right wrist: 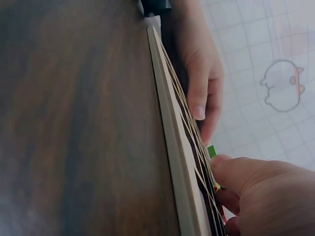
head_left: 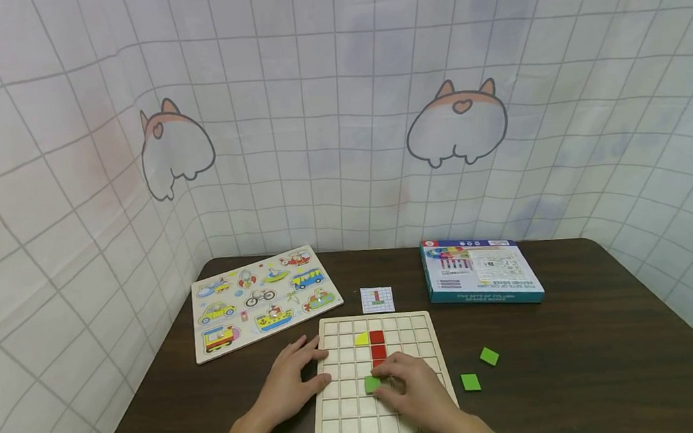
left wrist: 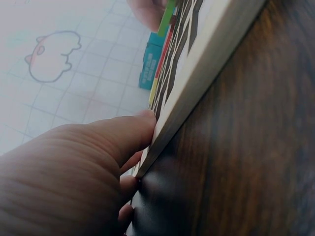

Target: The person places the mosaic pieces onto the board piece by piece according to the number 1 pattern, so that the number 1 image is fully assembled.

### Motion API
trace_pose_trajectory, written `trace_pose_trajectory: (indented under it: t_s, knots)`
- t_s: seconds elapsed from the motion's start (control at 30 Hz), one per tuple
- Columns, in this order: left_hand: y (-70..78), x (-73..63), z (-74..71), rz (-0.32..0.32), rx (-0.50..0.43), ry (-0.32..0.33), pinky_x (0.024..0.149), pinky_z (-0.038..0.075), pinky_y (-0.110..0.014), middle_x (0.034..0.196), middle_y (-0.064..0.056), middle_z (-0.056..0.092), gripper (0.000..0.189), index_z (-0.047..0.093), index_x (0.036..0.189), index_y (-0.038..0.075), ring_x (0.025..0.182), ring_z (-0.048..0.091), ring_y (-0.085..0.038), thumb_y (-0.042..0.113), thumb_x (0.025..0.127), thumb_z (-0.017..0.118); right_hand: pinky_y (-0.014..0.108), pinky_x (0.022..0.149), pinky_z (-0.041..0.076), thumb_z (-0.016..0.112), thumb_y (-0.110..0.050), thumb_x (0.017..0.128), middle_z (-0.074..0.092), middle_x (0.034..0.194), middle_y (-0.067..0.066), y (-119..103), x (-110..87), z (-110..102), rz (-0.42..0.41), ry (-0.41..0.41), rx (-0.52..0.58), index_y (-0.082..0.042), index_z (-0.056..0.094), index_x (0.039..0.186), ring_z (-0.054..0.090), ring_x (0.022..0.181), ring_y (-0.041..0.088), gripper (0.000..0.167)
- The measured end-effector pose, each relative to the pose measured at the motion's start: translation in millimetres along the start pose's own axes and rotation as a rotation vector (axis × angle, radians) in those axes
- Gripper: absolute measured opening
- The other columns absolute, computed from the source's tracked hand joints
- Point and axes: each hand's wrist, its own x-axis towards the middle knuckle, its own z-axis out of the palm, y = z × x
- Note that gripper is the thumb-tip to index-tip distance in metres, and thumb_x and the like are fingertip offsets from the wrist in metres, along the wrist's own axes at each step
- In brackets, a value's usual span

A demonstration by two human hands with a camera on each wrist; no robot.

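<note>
One green tile [head_left: 372, 384], at lower centre of the head frame, is pinched in the right grip [head_left: 415, 387] over the board [head_left: 350, 427]. The left grip [head_left: 288, 381], fingers loosely spread, touches the board's left edge.

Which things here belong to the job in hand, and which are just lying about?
In use:
grid board, touched by the left hand
green tile, pinched by the right hand
red tiles, yellow piece on board
probably two loose green tiles and the small pattern card

Apparently lying about:
picture puzzle board
teal-edged box
</note>
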Motion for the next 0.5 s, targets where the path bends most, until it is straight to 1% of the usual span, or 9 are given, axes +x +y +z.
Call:
trace_pose_trajectory:
  t_s: [0.13,0.33,0.5]
  knots:
    - [-0.1,-0.5,0.2,-0.006,-0.002,0.001,0.115,0.019,-0.064,0.150,-0.005,0.045,0.036,0.068,0.121,0.019,0.144,0.029,-0.032,0.030,0.087,0.074,0.028,0.077,0.050,0.082,-0.018,0.077,0.064,0.096,-0.014,-1.6,0.1,2.7,-0.013,0.010,-0.026,-0.018,0.076,0.098,0.058,0.087,0.005,0.022]
    - [0.5,-0.6,-0.1,-0.015,-0.007,-0.001,0.115,0.019,-0.064,0.150,-0.005,0.045,0.036,0.068,0.121,0.019,0.144,0.028,-0.033,0.030,0.087,0.074,0.030,0.074,0.045,0.084,-0.020,0.075,0.064,0.095,-0.015,-3.8,0.1,5.9,-0.022,0.028,-0.059,-0.019,0.076,0.097,0.057,0.085,0.005,0.023]
    - [0.9,-0.5,0.3,-0.017,-0.002,0.000,0.115,0.019,-0.063,0.150,-0.005,0.045,0.036,0.068,0.121,0.019,0.145,0.028,-0.032,0.030,0.087,0.074,0.027,0.071,0.042,0.085,-0.021,0.074,0.063,0.093,-0.015,-3.8,0.2,6.5,-0.035,0.035,-0.078,-0.019,0.076,0.096,0.053,0.080,0.004,0.023]
